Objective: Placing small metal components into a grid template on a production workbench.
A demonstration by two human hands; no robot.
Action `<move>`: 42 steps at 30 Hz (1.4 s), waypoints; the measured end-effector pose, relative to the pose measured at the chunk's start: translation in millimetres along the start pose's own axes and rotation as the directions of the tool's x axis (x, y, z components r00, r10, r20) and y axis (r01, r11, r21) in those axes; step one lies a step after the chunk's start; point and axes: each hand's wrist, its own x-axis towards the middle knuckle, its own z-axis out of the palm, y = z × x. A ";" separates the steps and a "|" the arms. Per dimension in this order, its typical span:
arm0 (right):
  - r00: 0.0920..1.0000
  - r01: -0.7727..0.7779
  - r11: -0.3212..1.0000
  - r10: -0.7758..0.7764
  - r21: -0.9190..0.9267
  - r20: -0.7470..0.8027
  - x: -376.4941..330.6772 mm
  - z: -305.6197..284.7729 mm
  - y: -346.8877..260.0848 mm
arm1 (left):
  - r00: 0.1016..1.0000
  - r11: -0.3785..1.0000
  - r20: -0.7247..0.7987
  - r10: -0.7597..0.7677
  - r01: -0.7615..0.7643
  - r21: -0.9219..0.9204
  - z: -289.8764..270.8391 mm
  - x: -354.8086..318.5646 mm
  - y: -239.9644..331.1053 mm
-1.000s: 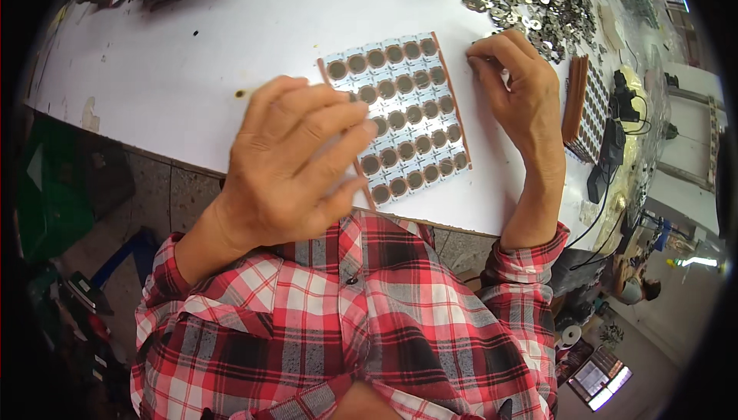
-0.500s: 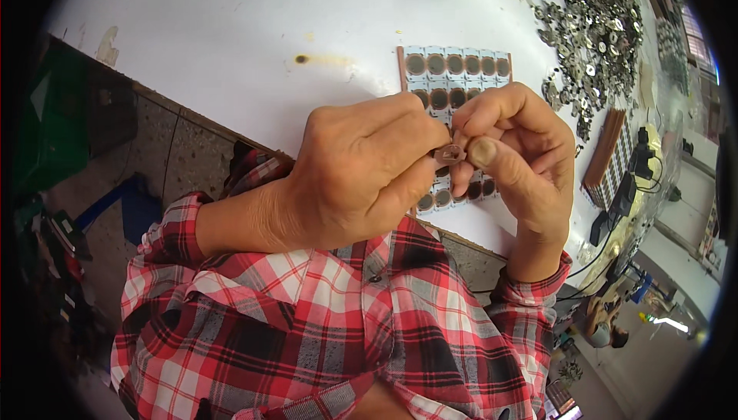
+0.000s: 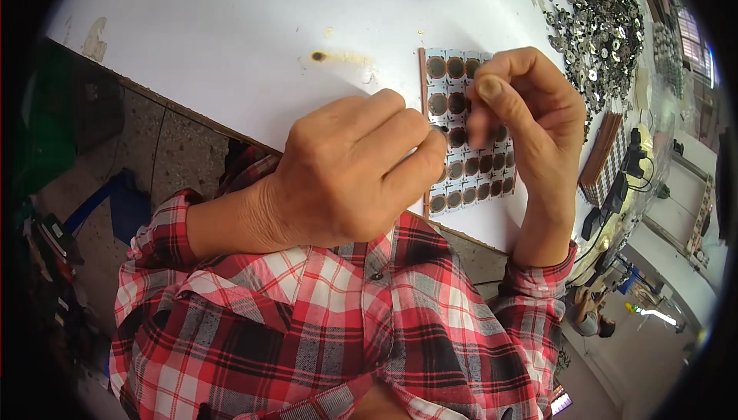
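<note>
From the head view, we see our hands have parted; half a second ago their fingertips met over a small piece. That joint handling looks broken off for now. Our left hand (image 3: 361, 162), between eight and nine o'clock of the round-pad circuit-board panel (image 3: 470, 166), pinches a small dark piece (image 3: 440, 128). Our right hand (image 3: 538, 112) curls thumb to forefinger above the panel; whether it grips anything, we cannot tell. Loose metal parts (image 3: 603, 43) lie at two o'clock.
</note>
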 end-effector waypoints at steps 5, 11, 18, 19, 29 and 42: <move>0.992 -0.121 0.989 0.118 -0.079 -0.047 -6.3 0.7 -15.4 | 1.000 0.999 -0.017 -0.015 0.016 0.045 -1.4 -4.9 -2.1; 0.968 0.202 0.831 -0.089 -0.519 0.234 -20.0 8.8 -22.2 | 0.997 0.997 -0.046 -0.057 0.060 0.055 -9.3 -5.9 -7.2; 0.871 0.452 0.461 -0.414 -0.764 0.265 -25.2 29.7 1.9 | 0.993 0.994 -0.064 -0.101 0.098 -0.042 -11.4 -6.2 -8.3; 0.869 0.454 0.458 -0.417 -0.764 0.267 -27.3 29.1 -0.4 | 0.993 0.995 -0.066 -0.098 0.096 -0.040 -11.2 -6.6 -8.5; 0.997 -0.079 0.984 0.075 0.163 0.032 -19.5 25.0 -9.2 | 0.962 0.908 0.016 -0.274 0.264 -0.324 -18.8 13.0 -8.6; 0.993 -0.046 0.992 0.059 0.120 -0.101 -15.5 35.7 -14.5 | 0.918 0.838 0.039 -0.394 0.377 -0.395 -19.7 16.7 -10.5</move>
